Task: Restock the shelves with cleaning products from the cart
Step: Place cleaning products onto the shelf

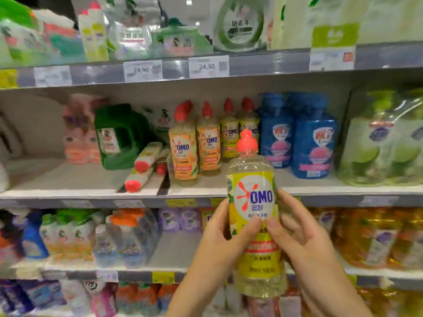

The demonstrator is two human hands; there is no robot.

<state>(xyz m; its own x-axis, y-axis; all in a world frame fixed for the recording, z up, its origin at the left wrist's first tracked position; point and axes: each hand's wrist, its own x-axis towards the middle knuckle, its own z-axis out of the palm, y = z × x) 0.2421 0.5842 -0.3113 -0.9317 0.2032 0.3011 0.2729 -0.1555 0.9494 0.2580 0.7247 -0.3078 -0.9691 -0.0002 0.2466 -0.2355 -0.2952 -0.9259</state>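
Observation:
I hold an upright clear OMO bottle with a yellow label and a red cap in front of the middle shelf. My left hand grips its left side and my right hand grips its right side, thumbs meeting on the label. Behind it, several matching OMO bottles with red caps stand in a row on that shelf. Two more such bottles lie on their sides to the left of the row. The cart is out of view.
Blue refill pouches stand right of the OMO row and a green jug stands left. The middle shelf's left part shows bare surface. The upper shelf carries green packs above price tags; the lower shelves are packed with bottles.

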